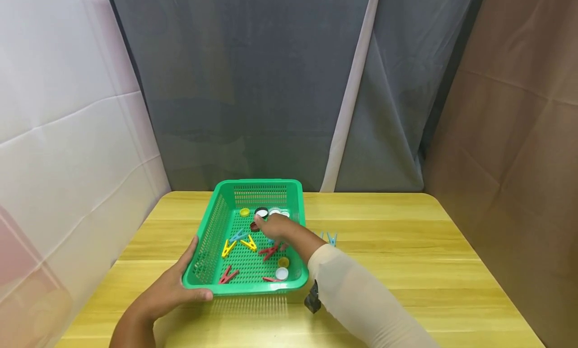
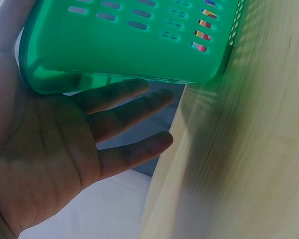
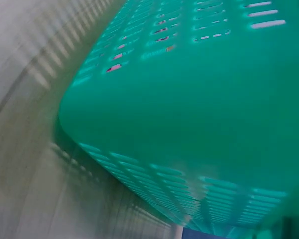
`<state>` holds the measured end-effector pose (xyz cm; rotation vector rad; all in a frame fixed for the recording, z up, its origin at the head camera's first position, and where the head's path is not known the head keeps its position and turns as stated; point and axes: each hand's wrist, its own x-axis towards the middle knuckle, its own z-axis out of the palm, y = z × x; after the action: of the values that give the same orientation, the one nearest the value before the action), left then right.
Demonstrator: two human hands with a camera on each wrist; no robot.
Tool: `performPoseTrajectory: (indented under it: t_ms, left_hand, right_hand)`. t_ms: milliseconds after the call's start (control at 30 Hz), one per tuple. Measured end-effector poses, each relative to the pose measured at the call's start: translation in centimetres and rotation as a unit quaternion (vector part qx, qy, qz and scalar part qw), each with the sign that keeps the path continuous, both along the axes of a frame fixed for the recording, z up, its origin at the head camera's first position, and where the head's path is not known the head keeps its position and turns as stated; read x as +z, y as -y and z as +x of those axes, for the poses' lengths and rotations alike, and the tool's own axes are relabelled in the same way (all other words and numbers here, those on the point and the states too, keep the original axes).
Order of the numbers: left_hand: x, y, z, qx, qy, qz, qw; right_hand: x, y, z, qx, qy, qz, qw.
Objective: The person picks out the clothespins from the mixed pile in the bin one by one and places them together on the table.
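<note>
Head view: reaches with right hand (image 1: 276,226) into green perforated plastic basket (image 1: 244,289) on yellow wood-grain table (image 1: 397,247).
Beside dark-red round cap (image 1: 254,227), cannot tell if pinching; braces near-left corner with spread left hand (image 1: 169,289).

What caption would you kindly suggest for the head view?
Left hand against a green basket, right hand inside it among clothespins and caps.

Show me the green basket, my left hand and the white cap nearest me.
Green basket (image 1: 246,289): head view, front rim.
Left hand (image 2: 60,144): left wrist view, palm.
White cap (image 1: 282,273): head view, round face.
</note>
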<state>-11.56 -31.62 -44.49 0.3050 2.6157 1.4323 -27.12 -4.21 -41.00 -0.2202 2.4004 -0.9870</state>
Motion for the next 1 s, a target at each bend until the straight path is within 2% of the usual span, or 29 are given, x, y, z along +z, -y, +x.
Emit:
performPoseTrajectory:
  t_ms: [233,467,633,800,1000]
  left_hand:
    - [0.25,-0.14,-0.07,-0.001,-0.008,-0.002,1.0000]
    - [0.25,0.10,0.03,-0.003,-0.008,-0.001,1.0000]
    - [0.16,0.21,0.08,-0.003,0.001,0.008,1.0000]
    - [0.27,0.25,0.14,-0.002,-0.002,-0.002,1.0000]
    - [0.25,0.25,0.06,-0.003,0.000,0.002,1.0000]
  right_hand:
    - [0.00,0.03,-0.10,0.001,-0.019,0.042,0.9989]
    - [0.04,0.20,0.44,0.014,-0.030,0.084,0.9959]
    - [0.00,0.31,0.53,0.024,-0.024,0.087,0.9956]
    - [0.12,0.42,0.36,0.036,-0.010,0.096,0.9947]
    - [0.19,0.39,0.38,0.029,-0.011,0.094,0.9951]
